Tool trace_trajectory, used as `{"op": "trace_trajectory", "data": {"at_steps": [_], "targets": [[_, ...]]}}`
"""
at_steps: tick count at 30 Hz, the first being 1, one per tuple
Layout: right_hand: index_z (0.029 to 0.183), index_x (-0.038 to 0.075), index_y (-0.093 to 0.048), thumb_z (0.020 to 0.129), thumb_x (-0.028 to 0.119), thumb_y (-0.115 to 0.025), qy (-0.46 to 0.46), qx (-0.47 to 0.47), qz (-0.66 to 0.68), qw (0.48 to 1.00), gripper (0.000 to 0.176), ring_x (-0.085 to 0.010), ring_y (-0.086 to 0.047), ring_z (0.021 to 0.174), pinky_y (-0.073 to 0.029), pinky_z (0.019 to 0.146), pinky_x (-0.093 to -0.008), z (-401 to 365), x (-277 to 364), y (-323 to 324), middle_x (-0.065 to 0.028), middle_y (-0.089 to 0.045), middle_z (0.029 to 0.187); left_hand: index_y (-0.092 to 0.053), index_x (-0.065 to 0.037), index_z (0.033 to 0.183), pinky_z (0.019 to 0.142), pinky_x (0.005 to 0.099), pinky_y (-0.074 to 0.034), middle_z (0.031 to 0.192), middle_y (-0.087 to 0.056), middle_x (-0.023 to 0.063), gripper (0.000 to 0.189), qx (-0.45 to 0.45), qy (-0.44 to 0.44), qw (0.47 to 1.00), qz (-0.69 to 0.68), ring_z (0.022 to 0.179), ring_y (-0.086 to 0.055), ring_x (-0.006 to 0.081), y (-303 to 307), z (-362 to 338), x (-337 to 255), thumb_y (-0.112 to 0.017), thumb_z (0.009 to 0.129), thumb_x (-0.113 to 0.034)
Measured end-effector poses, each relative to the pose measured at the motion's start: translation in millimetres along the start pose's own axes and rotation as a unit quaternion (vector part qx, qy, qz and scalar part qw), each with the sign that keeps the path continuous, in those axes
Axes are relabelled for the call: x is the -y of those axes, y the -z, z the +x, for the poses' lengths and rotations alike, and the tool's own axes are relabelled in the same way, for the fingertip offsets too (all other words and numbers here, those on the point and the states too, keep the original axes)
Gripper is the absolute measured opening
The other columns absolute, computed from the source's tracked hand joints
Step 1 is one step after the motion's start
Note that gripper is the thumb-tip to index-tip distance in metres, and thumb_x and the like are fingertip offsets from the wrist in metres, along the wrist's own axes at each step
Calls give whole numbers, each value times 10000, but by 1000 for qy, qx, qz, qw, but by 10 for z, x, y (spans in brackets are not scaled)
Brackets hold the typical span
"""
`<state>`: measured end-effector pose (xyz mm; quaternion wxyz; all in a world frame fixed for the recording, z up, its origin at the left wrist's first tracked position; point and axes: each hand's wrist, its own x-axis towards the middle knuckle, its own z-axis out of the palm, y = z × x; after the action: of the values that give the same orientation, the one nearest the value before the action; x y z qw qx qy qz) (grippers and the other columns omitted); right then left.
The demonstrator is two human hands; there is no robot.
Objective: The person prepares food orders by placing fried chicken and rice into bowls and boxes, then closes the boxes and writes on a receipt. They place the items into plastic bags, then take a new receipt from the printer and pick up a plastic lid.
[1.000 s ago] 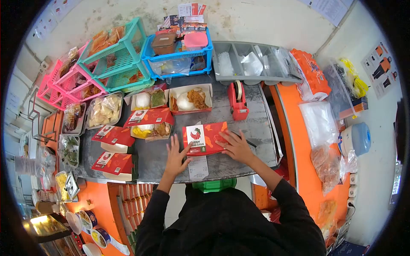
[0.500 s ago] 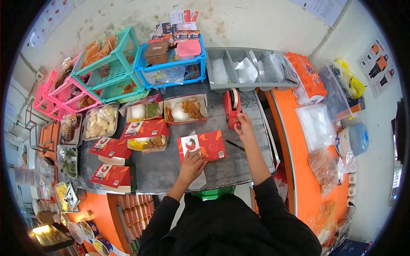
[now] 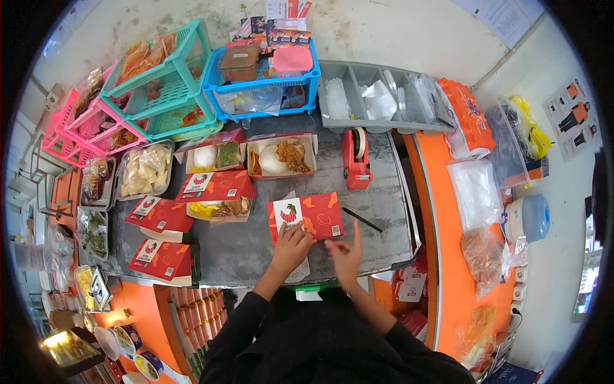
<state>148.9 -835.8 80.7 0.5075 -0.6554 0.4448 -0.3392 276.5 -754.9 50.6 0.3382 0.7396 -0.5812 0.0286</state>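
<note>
A closed red meal box (image 3: 320, 216) with a white label panel lies on the dark grey table. My left hand (image 3: 291, 249) rests on its front left part, fingers laid out on the lid and lower edge. Just off the box's front right corner is my right hand (image 3: 345, 261), with the index finger pointing up and the thumb apart. Any small piece of tape on those fingers is too small to make out. Farther back stands a red tape dispenser (image 3: 357, 160), apart from both hands. A black pen (image 3: 362, 219) lies right of the box.
Open meal boxes with rice and chicken (image 3: 281, 158) stand behind, and closed red boxes (image 3: 157, 259) sit left. A blue basket (image 3: 262, 96), teal racks (image 3: 160, 89) and a grey divided tray (image 3: 384, 96) line the back. An orange counter (image 3: 441, 256) runs along the right.
My right hand has left the tape dispenser and come back toward me, to the box's front right corner. My left hand stays on the box. The view has shifted slightly.
</note>
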Motion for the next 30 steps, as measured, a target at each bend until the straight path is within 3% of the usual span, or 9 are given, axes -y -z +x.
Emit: {"op": "trace_trajectory", "data": {"at_steps": [2,6,9,12,14,18,21,26,30], "targets": [[1278,117,-326,765,75,-641,-207,-73,175,960,604,-107,-529,528,-407,438,-219,-132,3,-218,-28,-558,681,-575,-140,1013,937,503,-324,887,-561,42,305,45,-86,991,87,1031,-504,237,69,12,4,-629,713,-158],[1281,125,-280,758,34,-632,-260,-47,193,945,636,-125,-551,555,-402,431,-248,-80,-189,-226,-46,-566,734,-569,-184,1072,914,519,-332,894,-538,34,369,54,-102,985,127,1005,-500,239,168,78,-40,-603,706,-154],[1257,108,-313,765,78,-637,-202,53,-50,977,589,-103,-541,664,-453,501,-230,-21,-218,37,-59,-536,788,-532,-204,1168,905,478,-348,958,-516,43,436,138,-42,986,84,1000,-489,257,315,175,-112,-591,737,-169],[1132,11,-449,801,41,-550,69,-77,-53,993,348,-203,-549,824,-454,692,-321,333,1,30,-131,-534,861,-483,-82,1204,912,414,-344,1053,-492,111,455,175,141,967,-123,988,-470,307,358,372,-37,-573,767,-175],[1079,-47,-477,813,107,-536,210,30,-243,947,313,-320,-538,881,-442,737,-394,900,253,-121,-198,-551,919,-376,29,1255,961,371,-304,1203,-426,212,522,-67,264,957,-100,1100,-412,370,272,494,205,-540,814,-197],[985,-58,-550,807,221,-515,70,89,-338,934,333,-396,-558,864,-448,740,-459,1745,247,-791,-239,-584,909,-280,47,1301,998,375,-255,1306,-323,271,590,-145,374,900,-168,1217,-314,384,-1,761,708,-515,843,-240],[863,-51,-575,786,205,-524,108,157,-366,911,272,-400,-580,786,-463,703,-466,1970,-39,-776,-233,-595,828,-207,55,1326,1018,355,-226,1348,-278,262,632,-151,418,848,-288,1276,-247,350,27,919,889,-490,859,-263],[751,-46,-547,776,153,-485,121,113,-366,916,210,-417,-557,748,-439,663,-480,1647,58,-420,-262,-568,750,-516,54,1098,802,395,-432,957,-567,294,386,-54,470,860,-193,950,-548,398,93,1045,981,-502,811,-205],[743,-53,-538,764,101,-491,162,77,-285,942,162,-412,-549,701,-423,615,-470,1610,137,-336,-256,-550,692,-576,74,850,606,399,-443,711,-566,261,296,-97,392,910,-96,712,-556,425,230,1100,760,-514,795,-210]]}}
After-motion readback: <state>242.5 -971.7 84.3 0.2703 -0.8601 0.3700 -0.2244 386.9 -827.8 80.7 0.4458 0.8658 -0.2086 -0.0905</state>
